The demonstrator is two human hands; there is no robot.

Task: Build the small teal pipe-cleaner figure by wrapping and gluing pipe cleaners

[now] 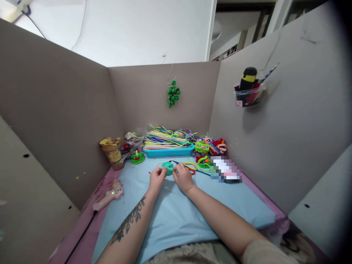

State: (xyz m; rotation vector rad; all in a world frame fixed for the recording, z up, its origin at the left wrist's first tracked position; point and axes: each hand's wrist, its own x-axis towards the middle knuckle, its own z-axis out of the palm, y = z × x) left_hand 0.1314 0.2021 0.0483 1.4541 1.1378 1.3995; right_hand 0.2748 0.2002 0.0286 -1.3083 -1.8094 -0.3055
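Note:
A small teal fuzzy pipe-cleaner piece is held up between my two hands over the blue cloth. My left hand pinches its left side with closed fingers. At its right edge, my right hand is closed with thumb and fingertips on the same piece. The exact shape of the piece is partly hidden by my fingers. Scissors with yellow and red handles lie just beyond my right hand, their dark blades pointing toward the teal piece.
A blue tray heaped with colored pipe cleaners stands at the back. A green pipe-cleaner figure and a cup are left of it. A pink glue gun lies at left. A blurred-out phone-like object lies right. Partition walls enclose the table.

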